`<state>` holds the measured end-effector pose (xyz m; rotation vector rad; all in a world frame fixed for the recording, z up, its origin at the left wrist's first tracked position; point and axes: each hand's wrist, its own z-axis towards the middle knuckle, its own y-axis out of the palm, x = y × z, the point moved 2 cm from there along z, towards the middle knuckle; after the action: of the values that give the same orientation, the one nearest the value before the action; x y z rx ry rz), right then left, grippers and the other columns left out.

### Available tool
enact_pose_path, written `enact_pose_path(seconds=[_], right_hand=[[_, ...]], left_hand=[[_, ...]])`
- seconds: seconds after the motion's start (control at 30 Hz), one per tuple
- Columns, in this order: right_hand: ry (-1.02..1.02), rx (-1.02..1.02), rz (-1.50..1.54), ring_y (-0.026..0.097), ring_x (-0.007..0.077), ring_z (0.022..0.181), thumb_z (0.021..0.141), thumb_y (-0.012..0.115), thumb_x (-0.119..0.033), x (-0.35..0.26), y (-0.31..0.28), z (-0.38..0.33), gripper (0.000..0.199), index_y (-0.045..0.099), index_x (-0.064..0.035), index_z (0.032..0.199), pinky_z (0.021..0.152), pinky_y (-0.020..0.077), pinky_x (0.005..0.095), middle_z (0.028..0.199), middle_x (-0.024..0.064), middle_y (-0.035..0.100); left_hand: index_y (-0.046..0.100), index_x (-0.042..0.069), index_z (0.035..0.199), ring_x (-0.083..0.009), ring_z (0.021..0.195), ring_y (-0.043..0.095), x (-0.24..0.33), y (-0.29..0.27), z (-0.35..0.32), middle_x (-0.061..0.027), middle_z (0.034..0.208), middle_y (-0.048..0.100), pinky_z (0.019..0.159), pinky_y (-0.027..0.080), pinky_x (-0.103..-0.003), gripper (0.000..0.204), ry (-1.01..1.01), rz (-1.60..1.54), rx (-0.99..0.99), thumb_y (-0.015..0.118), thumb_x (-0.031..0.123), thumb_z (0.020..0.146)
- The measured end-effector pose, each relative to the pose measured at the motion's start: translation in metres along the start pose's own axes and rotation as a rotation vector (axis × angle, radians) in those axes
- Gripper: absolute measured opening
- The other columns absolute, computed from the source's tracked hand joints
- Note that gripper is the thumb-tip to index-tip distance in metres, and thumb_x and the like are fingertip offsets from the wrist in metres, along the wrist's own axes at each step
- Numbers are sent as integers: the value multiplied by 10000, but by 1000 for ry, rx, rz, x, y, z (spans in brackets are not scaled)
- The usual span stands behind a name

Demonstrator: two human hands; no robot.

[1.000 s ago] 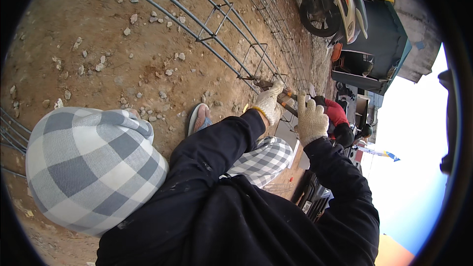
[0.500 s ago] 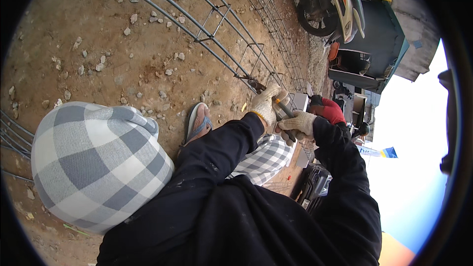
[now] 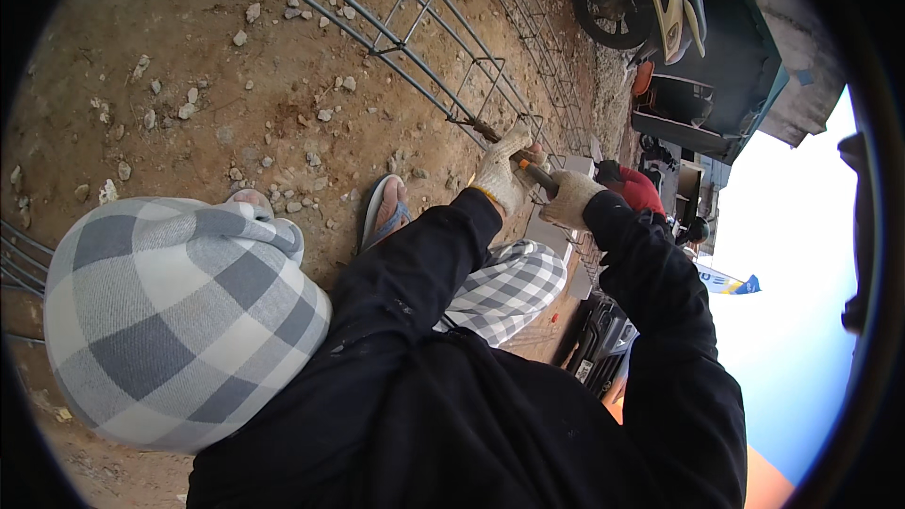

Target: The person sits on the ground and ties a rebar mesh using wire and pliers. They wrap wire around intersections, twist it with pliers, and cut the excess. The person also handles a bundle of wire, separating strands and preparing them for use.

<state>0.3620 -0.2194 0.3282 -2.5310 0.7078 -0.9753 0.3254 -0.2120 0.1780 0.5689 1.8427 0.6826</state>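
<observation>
Tool (image 3: 539, 175) handles, spread apart half a second earlier, now show as a single line, and the right grip (image 3: 568, 200) has risen. Left grip (image 3: 501, 170): gloved, clamped round the tool near its dark head. Right grip: gloved, at the left's four o'clock, closed on the handle end. Tool: lies through both, its head at eleven o'clock beside the end of a steel cage (image 3: 403, 44), which runs off toward ten; contact there is too small to tell. Farther out: sandalled foot (image 3: 386, 207) at eight o'clock, motorbike (image 3: 669, 14) at one, person in red (image 3: 643, 190) at three, car (image 3: 603, 335) between five and six.
</observation>
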Motion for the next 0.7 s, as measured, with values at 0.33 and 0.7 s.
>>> enact_pose_path(seconds=[0.33, 0.7], right_hand=[[-6, 487, -348, 685, 253, 747, 887, 701, -386, 4, 35, -41, 553, 540, 29, 1216, 680, 550, 400, 782, 91, 609], [-201, -647, 1131, 525, 133, 619, 896, 658, -118, 33, 64, -1, 315, 502, -32, 1156, 478, 388, 252, 777, 33, 510]], left_hand=[[605, 59, 793, -209, 636, 607, -21, 7, 7, -36, 703, 577, 649, 565, -369, 217, 58, 88, 55, 767, 194, 844], [609, 107, 862, -168, 578, 556, 0, -7, -2, 20, 625, 529, 787, 544, -432, 144, -13, 87, -90, 724, 185, 902]])
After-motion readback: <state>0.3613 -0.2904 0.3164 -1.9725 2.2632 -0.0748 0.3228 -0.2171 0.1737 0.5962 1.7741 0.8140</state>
